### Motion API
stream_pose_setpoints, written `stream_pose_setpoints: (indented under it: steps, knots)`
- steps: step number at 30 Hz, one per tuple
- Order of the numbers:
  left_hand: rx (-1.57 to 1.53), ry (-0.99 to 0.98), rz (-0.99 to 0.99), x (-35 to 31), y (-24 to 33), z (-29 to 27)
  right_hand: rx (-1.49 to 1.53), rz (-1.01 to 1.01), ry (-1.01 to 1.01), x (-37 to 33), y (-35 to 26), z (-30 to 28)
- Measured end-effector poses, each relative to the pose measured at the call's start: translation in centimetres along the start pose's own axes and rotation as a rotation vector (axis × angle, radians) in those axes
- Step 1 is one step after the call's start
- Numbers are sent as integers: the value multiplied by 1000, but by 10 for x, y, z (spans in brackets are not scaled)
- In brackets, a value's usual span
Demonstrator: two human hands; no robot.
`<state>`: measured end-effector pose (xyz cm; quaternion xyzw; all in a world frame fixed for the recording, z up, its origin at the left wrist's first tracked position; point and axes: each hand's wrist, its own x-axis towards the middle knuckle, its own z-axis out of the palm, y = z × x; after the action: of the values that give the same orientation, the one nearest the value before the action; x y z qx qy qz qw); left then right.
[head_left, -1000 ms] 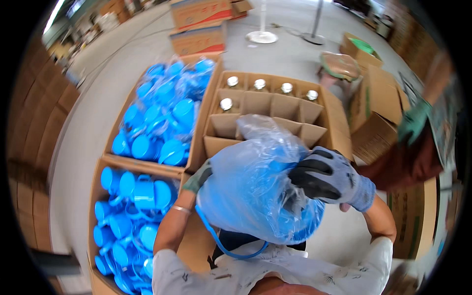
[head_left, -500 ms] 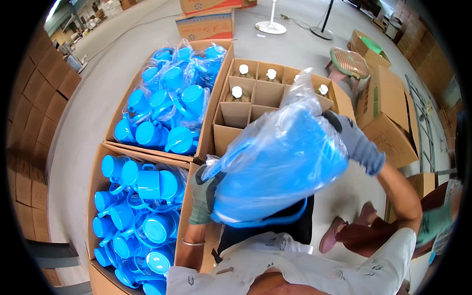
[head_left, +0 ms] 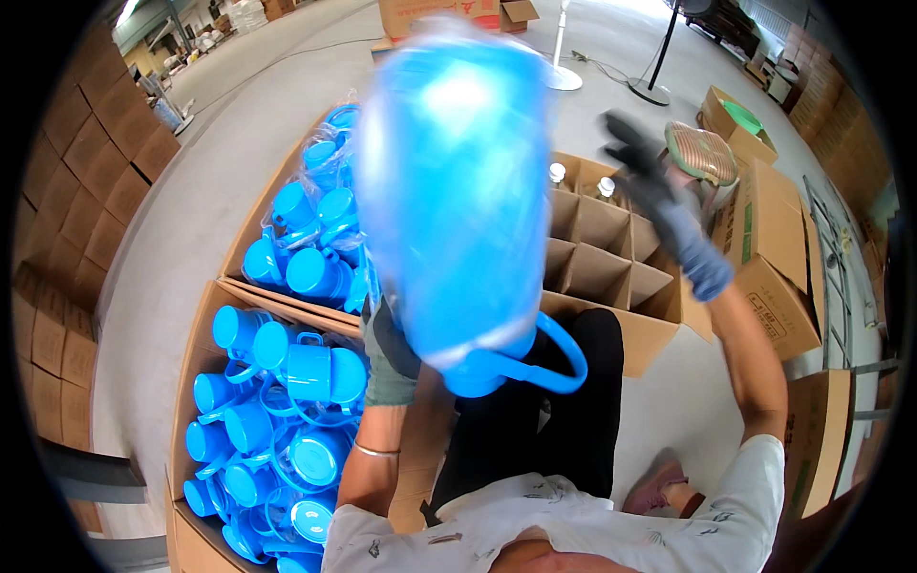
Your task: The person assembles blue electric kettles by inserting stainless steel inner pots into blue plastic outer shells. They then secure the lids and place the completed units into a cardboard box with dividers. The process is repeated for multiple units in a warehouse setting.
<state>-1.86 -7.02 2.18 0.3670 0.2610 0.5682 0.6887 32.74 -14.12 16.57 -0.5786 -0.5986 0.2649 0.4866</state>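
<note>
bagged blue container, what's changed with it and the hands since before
The bagged blue container has been raised and turned lengthwise up the picture. The right hand has let go and moved clear; the left hand keeps its grip. The blue cups at left look unchanged.

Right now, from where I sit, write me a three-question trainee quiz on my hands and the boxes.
1. Short answer: Which hand is holding the blue plastic-wrapped item?
2. True or false: The divided carton stands to the left of the near carton of blue cups.
3. Multiple choice: Where does the item's blue loop stick out?
A. At the end nearer the person
B. At the far end
C. Midway along its left side

Key:
1. The left hand; the right hand is apart from it.
2. False; it stands to the right.
3. A.
</note>
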Motion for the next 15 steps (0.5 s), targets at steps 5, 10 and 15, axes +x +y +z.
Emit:
stream_pose_setpoints:
  steps: [5, 10, 15]
  knots:
    - [10, -135, -170, 66, -11, -29, -367, -643, -237, 21, -36, 128]
    - [-315, -502, -322, 115, 41, -27, -538, -904, -443, 52, -32, 165]
    - [677, -583, 60, 190, 38, -54, -780, -1070, 114, 149, -25, 219]
